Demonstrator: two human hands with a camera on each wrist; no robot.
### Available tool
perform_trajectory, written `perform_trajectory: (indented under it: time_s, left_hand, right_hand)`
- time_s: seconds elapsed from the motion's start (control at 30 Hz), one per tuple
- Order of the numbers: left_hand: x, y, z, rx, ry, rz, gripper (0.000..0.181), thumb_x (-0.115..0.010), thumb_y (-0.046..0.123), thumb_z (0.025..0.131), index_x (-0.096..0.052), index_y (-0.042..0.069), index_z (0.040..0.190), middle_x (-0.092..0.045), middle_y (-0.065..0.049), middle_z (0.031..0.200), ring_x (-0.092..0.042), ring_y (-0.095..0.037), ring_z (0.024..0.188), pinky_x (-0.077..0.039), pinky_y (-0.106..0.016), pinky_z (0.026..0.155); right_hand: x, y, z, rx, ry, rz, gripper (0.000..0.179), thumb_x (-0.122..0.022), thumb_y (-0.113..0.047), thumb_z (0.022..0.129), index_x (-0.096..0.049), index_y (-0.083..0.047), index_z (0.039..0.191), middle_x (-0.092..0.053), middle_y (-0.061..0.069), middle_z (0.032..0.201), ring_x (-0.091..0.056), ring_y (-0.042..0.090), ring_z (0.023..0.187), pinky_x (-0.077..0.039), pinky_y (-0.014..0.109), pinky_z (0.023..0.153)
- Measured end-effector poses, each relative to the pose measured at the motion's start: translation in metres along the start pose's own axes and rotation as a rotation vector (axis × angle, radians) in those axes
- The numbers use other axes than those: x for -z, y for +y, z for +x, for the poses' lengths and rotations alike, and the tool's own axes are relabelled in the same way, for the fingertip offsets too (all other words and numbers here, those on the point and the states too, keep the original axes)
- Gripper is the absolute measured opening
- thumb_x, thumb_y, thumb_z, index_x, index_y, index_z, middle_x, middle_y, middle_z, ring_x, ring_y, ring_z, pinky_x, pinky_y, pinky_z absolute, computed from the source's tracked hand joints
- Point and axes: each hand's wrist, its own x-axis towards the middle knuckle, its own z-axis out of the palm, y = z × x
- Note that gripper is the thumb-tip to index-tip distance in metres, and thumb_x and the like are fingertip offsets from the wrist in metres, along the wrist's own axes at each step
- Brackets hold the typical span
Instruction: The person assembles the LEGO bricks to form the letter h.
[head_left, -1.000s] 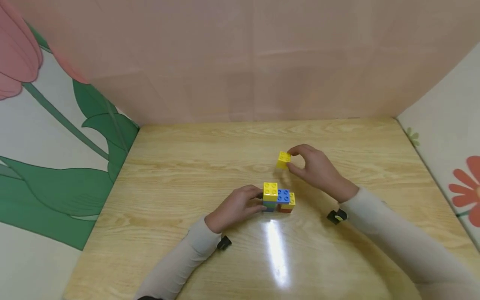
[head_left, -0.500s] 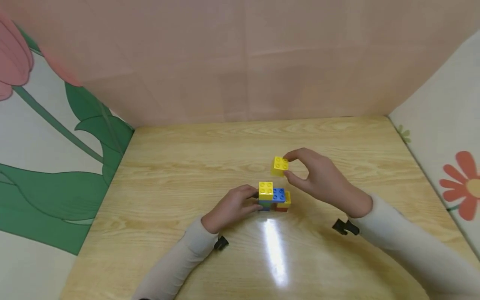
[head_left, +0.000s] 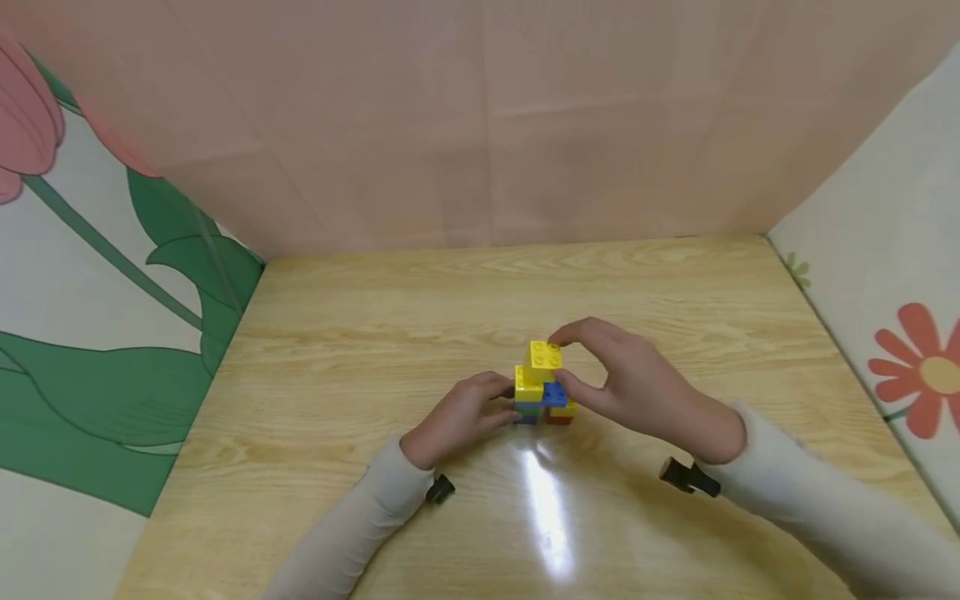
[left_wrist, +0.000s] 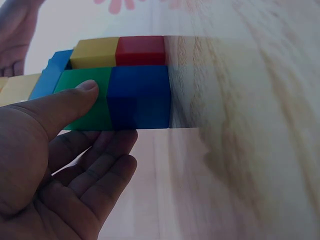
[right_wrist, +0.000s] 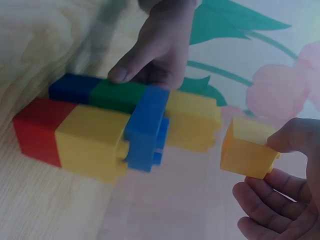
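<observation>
Item: small yellow plastic building brick [head_left: 544,356], square, four studs on top. Location: pinched between thumb and fingers of the right hand [head_left: 633,387], held just above the block assembly [head_left: 542,402], not yet seated on it.

Item: block assembly of yellow, blue, green and red plastic bricks, standing on the light wooden table [head_left: 337,350]. Left hand [head_left: 457,417] grips its left side, thumb on the green brick [left_wrist: 85,100], fingers curled underneath.

Handling, judged: light, rigid, smooth-sided and somewhat slippery; not fragile. Best held by opposite side walls, leaving studs and the hollow underside free.

Surroundings: pink backdrop [head_left: 480,117]; floral-print side panels [head_left: 97,250].
</observation>
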Motion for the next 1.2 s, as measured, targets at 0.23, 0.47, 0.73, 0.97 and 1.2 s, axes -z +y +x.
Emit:
perform_trajectory:
  time_s: [0.23, 0.47, 0.73, 0.97, 1.2]
  left_hand:
    - [0.0, 0.001, -0.001, -0.008, 0.008, 0.027, 0.038, -0.068, 0.029, 0.093, -0.064, 0.009, 0.125, -0.065, 0.001, 0.116, -0.059, -0.009, 0.107, -0.049, -0.022, 0.092]
    - [-0.001, 0.001, -0.001, -0.002, 0.002, 0.02, 0.037, -0.068, 0.029, 0.093, -0.064, 0.011, 0.124, -0.064, 0.004, 0.116, -0.058, -0.007, 0.108, -0.048, -0.021, 0.093]
    - [-0.001, 0.001, -0.001, -0.007, 0.006, 0.011, 0.037, -0.069, 0.028, 0.092, -0.064, 0.011, 0.125, -0.064, 0.004, 0.115, -0.058, -0.006, 0.107, -0.048, -0.02, 0.092]
    - [0.0, 0.003, 0.001, -0.02, 0.011, 0.022, 0.034, -0.07, 0.026, 0.092, -0.065, 0.01, 0.121, -0.064, 0.003, 0.113, -0.059, -0.006, 0.105, -0.048, -0.017, 0.09]
    - [-0.001, 0.002, 0.001, -0.009, 0.006, 0.021, 0.035, -0.069, 0.027, 0.092, -0.065, 0.011, 0.122, -0.064, 0.004, 0.115, -0.058, -0.005, 0.107, -0.047, -0.019, 0.092]
  right_hand:
    - [0.0, -0.011, -0.002, 0.043, 0.006, 0.036, 0.034, -0.069, -0.025, 0.088, -0.061, -0.009, 0.117, -0.062, -0.002, 0.113, -0.062, 0.016, 0.104, -0.055, 0.035, 0.085]
    - [0.0, -0.014, 0.0, 0.052, 0.01, 0.031, 0.034, -0.069, -0.025, 0.089, -0.061, -0.008, 0.117, -0.063, -0.001, 0.113, -0.062, 0.015, 0.104, -0.056, 0.035, 0.083]
    - [-0.006, -0.013, 0.003, 0.06, -0.003, 0.028, 0.033, -0.068, -0.025, 0.089, -0.06, -0.01, 0.117, -0.062, -0.002, 0.114, -0.061, 0.015, 0.104, -0.056, 0.035, 0.081]
    - [-0.009, -0.011, 0.004, 0.064, -0.002, 0.021, 0.033, -0.069, -0.025, 0.089, -0.061, -0.01, 0.117, -0.062, -0.002, 0.114, -0.061, 0.014, 0.104, -0.057, 0.035, 0.08]
    - [-0.01, -0.008, 0.004, 0.055, -0.007, 0.016, 0.033, -0.069, -0.025, 0.088, -0.061, -0.009, 0.116, -0.063, -0.001, 0.113, -0.062, 0.015, 0.103, -0.056, 0.036, 0.081]
